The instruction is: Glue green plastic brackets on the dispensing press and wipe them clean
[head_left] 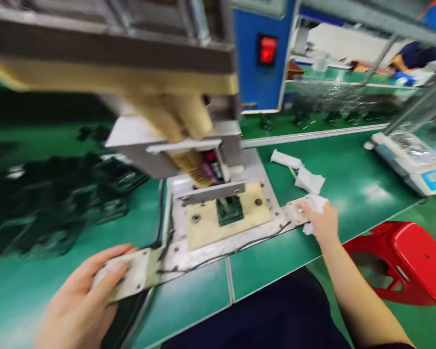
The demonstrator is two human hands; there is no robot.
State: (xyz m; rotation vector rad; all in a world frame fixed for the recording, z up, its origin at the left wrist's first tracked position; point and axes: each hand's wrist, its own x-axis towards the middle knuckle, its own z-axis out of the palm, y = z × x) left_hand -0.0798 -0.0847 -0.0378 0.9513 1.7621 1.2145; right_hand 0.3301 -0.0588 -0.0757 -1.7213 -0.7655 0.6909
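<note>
Left hand [82, 303] fingers flat together on lower-left pad [131, 276], right hand [321, 223] too blurry to tell; if it's seated crooked, green part [229, 211] could jam under the press [189, 145].

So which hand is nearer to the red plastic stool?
Right. The right hand sits just left of the red stool, at the edge of the green bench. The left hand is far off to the left, on a metal tab.

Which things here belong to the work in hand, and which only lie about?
In use: left hand on left pad, right hand on right pad, green part.
Lying about: black parts, scale, red stool, white wipes.
</note>
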